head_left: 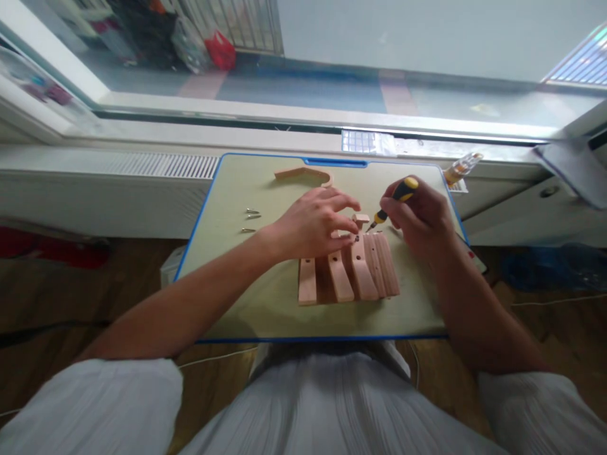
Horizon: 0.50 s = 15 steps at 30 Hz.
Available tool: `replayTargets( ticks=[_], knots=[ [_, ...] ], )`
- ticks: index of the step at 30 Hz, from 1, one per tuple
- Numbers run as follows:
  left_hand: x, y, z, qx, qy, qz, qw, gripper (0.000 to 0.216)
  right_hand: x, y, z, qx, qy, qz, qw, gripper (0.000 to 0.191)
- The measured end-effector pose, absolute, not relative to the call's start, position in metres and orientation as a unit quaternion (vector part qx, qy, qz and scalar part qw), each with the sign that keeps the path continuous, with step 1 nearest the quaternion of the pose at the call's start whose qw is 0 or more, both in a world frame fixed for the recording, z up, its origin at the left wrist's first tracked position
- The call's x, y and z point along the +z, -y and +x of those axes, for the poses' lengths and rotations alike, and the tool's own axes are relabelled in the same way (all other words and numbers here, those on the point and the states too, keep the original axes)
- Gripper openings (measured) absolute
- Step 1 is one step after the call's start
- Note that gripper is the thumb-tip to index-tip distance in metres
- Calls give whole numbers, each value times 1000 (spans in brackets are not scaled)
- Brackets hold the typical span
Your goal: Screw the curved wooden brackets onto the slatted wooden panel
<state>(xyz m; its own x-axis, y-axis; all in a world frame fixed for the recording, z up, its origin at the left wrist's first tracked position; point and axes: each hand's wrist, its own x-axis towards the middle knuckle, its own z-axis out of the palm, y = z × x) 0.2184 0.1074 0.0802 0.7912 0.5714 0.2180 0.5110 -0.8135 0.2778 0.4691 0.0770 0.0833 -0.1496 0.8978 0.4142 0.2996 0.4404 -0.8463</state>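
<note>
My right hand [417,215] is closed round a screwdriver [404,188] with a yellow and black handle. It slants down to the left, its tip close to the upper edge of a wooden rack [365,278]. The rack has several curved slats with dark holes and a grooved strip on its right side. Over its upper left part lies my left hand [317,221], fingers spread apart, with the fingertips beside a small dark screw [357,238]. Whether the fingertips press on the wood is hard to see. A wooden end [361,218] sticks up just beyond them.
All this rests on a pale table [227,297] with a blue rim. Several screws [253,217] lie at the left, and a curved wooden strip [303,172] lies behind my left hand. A clear bottle [463,168] stands past the right corner. The window sill [190,134] borders the far side.
</note>
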Motion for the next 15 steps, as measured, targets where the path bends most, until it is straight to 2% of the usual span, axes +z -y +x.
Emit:
replayTargets(
  ticks=[6, 15],
  knots=[
    [85, -106, 231, 67, -314, 945, 68, 26, 72, -72, 468, 298, 702, -420, 492, 7],
    [82, -103, 240, 64, -364, 925, 90, 23, 65, -71, 470, 278, 711, -427, 485, 6]
  ],
)
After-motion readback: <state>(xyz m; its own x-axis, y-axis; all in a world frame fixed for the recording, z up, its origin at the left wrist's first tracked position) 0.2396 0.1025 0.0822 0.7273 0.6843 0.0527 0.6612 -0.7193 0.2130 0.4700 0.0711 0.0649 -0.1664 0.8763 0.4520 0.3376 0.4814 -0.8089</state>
